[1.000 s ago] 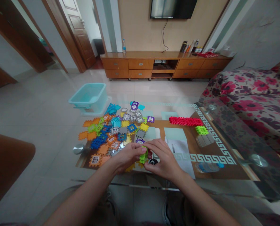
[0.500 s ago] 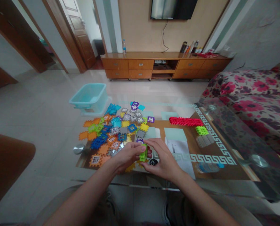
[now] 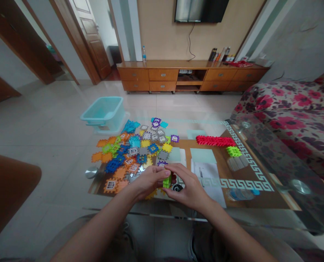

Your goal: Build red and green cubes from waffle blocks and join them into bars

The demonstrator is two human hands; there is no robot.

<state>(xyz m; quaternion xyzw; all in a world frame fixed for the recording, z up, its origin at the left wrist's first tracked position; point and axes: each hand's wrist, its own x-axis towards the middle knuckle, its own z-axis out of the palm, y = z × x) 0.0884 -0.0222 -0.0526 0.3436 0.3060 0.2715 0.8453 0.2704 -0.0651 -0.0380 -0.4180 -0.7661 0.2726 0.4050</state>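
Note:
Over the near edge of a glass table point(image 3: 194, 214), my left hand point(image 3: 148, 181) and my right hand point(image 3: 186, 185) close from both sides on a small lime-green stack of interlocking plastic blocks point(image 3: 167, 182). Fingers hide most of the stack. Just beyond my left hand lies a heap of multicoloured waffle-shaped building pieces point(image 3: 131, 156). A black round object point(image 3: 177, 187) sits just beyond my right fingers.
Farther right on the table lie a red chain of joined pieces point(image 3: 215, 141), a green block group point(image 3: 234, 151), grey stacked pieces point(image 3: 236, 163), printed paper point(image 3: 208, 178) and a plastic bottle point(image 3: 239, 194). A teal plastic bin point(image 3: 104, 113) stands on the floor beyond the table.
My hands have closed in around the green stack, so less of it shows. It sits slightly lower and my fingers cover its top.

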